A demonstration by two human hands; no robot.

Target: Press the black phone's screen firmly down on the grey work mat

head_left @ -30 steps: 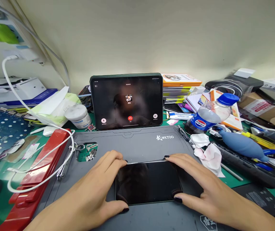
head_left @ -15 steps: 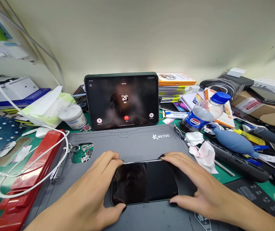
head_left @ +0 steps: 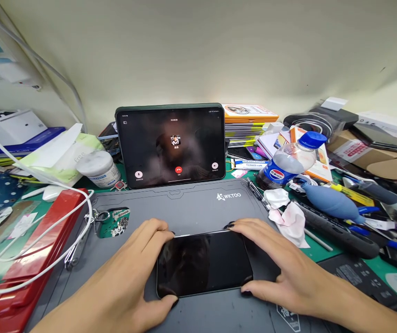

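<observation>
A black smartphone [head_left: 203,263] lies sideways, its dark screen facing up, on a grey work mat [head_left: 191,208] marked WKTOO. My left hand [head_left: 139,273] grips its left end, fingers at the far edge and thumb at the near edge. Round the right end, my right hand [head_left: 275,263] holds it the same way, thumb on the near corner. The phone's underside is hidden. Behind the mat stands a tablet [head_left: 172,152] with a call screen showing.
On the left are a red tool [head_left: 42,249], a looped white cable [head_left: 90,203] and a white jar [head_left: 99,169]. To the right stand a Pepsi bottle [head_left: 282,162], crumpled tissues [head_left: 288,219] and a blue air blower [head_left: 333,201]. Small metal parts [head_left: 119,226] lie in a mat cutout.
The whole view has shifted slightly, so everything appears a little further left. Both hands keep their hold on the smartphone, which stays in the same place on the mat.
</observation>
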